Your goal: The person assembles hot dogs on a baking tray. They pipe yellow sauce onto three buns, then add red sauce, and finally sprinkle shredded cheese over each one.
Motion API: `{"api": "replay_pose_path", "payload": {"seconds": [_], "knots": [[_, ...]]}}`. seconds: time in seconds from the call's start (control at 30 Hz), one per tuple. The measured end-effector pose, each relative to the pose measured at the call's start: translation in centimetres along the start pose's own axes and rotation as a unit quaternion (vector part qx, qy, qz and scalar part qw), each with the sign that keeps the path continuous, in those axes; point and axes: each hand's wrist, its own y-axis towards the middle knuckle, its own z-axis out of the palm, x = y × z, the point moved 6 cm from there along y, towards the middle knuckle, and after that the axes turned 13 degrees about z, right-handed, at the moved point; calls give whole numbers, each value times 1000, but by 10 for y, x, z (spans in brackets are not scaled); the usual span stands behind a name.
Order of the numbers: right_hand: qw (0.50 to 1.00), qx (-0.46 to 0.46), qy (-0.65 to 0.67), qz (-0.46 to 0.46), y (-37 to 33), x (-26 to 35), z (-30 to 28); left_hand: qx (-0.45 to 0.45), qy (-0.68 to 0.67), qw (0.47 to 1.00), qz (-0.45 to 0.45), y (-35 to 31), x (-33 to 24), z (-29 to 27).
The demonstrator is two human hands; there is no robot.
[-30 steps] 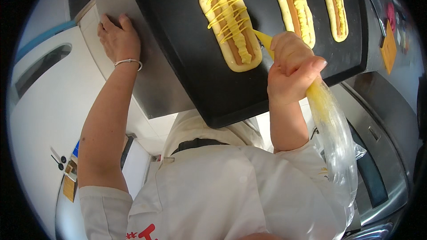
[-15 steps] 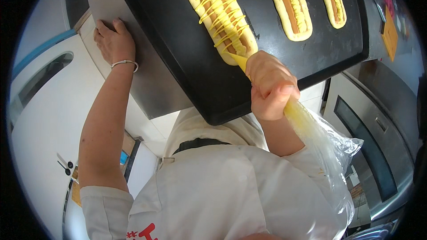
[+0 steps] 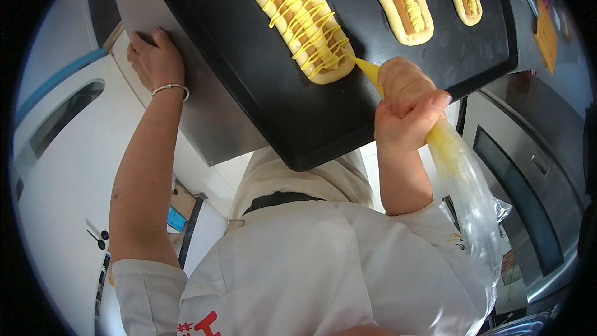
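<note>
I watch from far off through the head camera. A big black tray [image 3: 292,127] sits on a shiny metal counter [image 3: 214,112], and its near left corner pokes out past the counter's near edge. The right hand [image 3: 407,106] is closed tight around a clear piping bag [image 3: 469,199] with yellow stuff inside. The fat end of the bag hangs down by the white jacket [image 3: 280,261]. Its pointy yellow tip [image 3: 368,73] is over the tray, right by the lower right side of the nearest long dough [image 3: 323,74]. I can't tell if the tip touches it. That dough lies closest to the tray's left edge, and thin yellow zigzag lines go across it from end to end.

Two more long doughs lie toward the tray's right side: a middle one [image 3: 423,37] and a last one [image 3: 472,20] near the right edge. Each has a brown strip and a bumpy yellow strip on top.

The left hand [image 3: 155,62] holds nothing that I can see. It rests loosely, fingers a bit apart, at the counter's left edge, with a bracelet [image 3: 169,88] on the wrist.
</note>
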Motion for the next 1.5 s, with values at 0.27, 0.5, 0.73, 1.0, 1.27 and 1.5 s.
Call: {"api": "replay_pose_path", "payload": {"seconds": [0.27,0.5,0.73,1.0,1.27,1.5], "knots": [[999,2,39,0,-18,-8,4,8,-3,1000,-3,2,-1,-1],[999,5,44,9,-22,-13,-2,-2,-1,1000,1,2,-6,-4],[923,-14,314,220,12,-10,-32,-7,-6,1000,-13,2,-4,-8],[924,0,367,103,123,72,-109,-28,-13,1000,-1,5,-14,-11],[985,52,162,7,198,8,-38,10,3,1000,-10,-4,1,-1],[985,133,111,-16,202,-15,11,17,-3,1000,-19,-3,0,0]]}}
